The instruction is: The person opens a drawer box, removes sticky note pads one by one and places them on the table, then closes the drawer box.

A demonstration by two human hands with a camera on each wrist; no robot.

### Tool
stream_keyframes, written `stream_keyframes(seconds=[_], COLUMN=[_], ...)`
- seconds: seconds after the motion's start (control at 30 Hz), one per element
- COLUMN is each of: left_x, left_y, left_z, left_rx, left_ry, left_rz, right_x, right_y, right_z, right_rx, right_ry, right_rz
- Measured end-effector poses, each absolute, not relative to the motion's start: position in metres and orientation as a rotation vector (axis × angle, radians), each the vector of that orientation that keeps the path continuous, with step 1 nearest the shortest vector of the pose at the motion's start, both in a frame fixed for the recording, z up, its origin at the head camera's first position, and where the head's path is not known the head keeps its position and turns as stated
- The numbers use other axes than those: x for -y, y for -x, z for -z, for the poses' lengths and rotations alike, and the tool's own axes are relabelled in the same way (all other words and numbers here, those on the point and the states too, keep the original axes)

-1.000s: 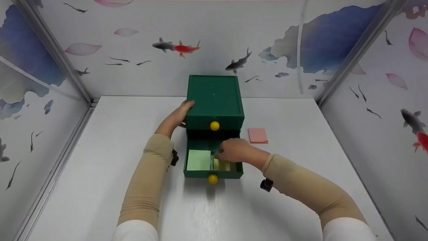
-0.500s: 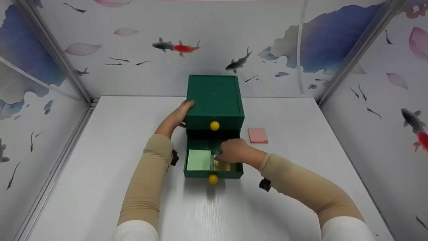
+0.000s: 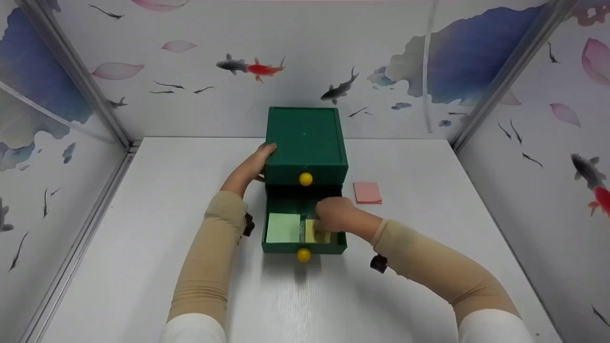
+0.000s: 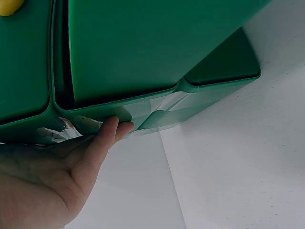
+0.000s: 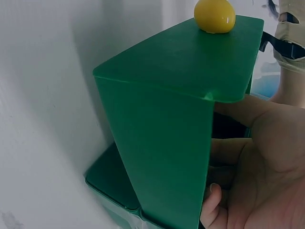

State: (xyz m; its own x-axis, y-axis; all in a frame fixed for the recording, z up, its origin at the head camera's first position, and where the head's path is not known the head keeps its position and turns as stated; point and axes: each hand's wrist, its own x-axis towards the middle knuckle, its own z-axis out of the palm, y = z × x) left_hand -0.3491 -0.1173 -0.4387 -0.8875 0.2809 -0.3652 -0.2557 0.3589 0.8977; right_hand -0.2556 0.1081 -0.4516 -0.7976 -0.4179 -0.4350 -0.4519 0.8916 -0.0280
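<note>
A green drawer box (image 3: 304, 136) with yellow ball knobs stands at the back of the table, its lower drawer (image 3: 305, 248) pulled out. My left hand (image 3: 252, 164) rests against the box's left side, thumb at the top edge. In the left wrist view its fingertips (image 4: 110, 125) touch clear tape along that side. My right hand (image 3: 338, 214) reaches down into the drawer's right part, over a yellow sticky note pad (image 3: 311, 232). A pale green sticky note pad (image 3: 283, 227) lies in the left part. The right fingertips are hidden by the drawer wall, so I cannot tell what they hold.
A pink sticky note pad (image 3: 367, 193) lies on the white table (image 3: 405, 181), right of the box. The upper drawer (image 3: 281, 175) is closed. A thin divider (image 3: 302, 231) parts the two pads. Printed wall panels (image 3: 305, 28) enclose the table at back and sides.
My right hand has shifted slightly to the right within the drawer, uncovering more of the yellow sticky note pad. The left hand and the box have not moved.
</note>
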Motion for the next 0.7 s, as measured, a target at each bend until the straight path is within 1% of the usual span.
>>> stream_keyframes(seconds=[0.7], left_x=[0.1176], left_y=[0.3491], left_z=[0.4404], left_rx=[-2.159], left_ry=[-0.021], left_rz=[-1.567], right_x=[-0.1142], right_y=[0.25], right_z=[0.446], right_rx=[-2.606], right_ry=[0.751], right_rz=[-0.138])
